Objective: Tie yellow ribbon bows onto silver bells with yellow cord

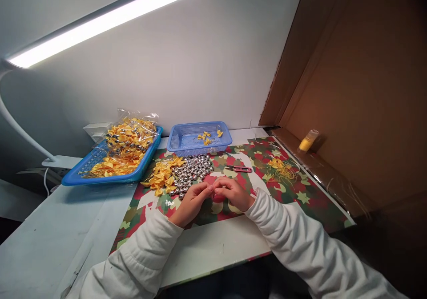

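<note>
My left hand (191, 203) and my right hand (232, 193) meet fingertip to fingertip over the patterned paper mat (293, 201). They pinch something small between them; it is too small to identify. Just beyond my fingers lies a heap of silver bells (191, 171). Beside it, to the left, sits a pile of yellow ribbon bows (162, 174). Both arms wear white sleeves.
A large blue tray (76, 176) at left holds a bag of yellow bows. A small blue basket (187, 141) holds a few bows. Red snips (240, 169) and a tangle of gold thread (282, 167) lie right. A yellow bottle (308, 140) leans by the cardboard wall.
</note>
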The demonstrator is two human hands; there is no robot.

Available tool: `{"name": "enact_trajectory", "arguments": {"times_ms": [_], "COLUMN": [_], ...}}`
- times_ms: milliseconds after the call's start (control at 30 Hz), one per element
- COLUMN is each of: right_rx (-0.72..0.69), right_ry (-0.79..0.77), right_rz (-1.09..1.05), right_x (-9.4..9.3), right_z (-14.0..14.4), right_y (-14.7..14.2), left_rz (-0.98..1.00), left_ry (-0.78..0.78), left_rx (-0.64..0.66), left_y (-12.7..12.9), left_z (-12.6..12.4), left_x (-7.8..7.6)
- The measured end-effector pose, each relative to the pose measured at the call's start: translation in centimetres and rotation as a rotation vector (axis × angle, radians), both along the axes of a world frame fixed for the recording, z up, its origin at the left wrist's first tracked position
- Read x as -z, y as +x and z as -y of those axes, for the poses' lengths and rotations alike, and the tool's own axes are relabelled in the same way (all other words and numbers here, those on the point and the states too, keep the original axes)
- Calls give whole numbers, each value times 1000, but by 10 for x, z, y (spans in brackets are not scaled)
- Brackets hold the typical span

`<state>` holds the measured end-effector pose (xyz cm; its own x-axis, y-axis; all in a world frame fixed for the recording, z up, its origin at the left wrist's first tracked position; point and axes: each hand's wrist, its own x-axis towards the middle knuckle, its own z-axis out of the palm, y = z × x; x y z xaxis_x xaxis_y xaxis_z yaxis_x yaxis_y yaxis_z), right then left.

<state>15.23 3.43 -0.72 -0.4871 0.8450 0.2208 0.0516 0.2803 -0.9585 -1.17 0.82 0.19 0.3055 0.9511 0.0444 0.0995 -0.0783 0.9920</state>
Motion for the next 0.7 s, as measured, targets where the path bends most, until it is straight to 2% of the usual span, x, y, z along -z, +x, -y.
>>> {"name": "enact_trajectory", "arguments": {"times_ms": [133, 433, 700], "right_rx": [-47, -8, 46], "right_ry": [-173, -387, -469], "right_rz": [-91, -93, -87], "right_x": [-1, -7, -11], "right_z": [-2, 0, 0], "right_y": [-1, -1, 0], "left_rz": [-13, -106, -105], "left_ry": [3, 50, 39], "left_rx": [13, -34, -128], "left_y": [0, 0, -2], "left_z": [0, -3, -6], "left_x": [2, 0, 2]}}
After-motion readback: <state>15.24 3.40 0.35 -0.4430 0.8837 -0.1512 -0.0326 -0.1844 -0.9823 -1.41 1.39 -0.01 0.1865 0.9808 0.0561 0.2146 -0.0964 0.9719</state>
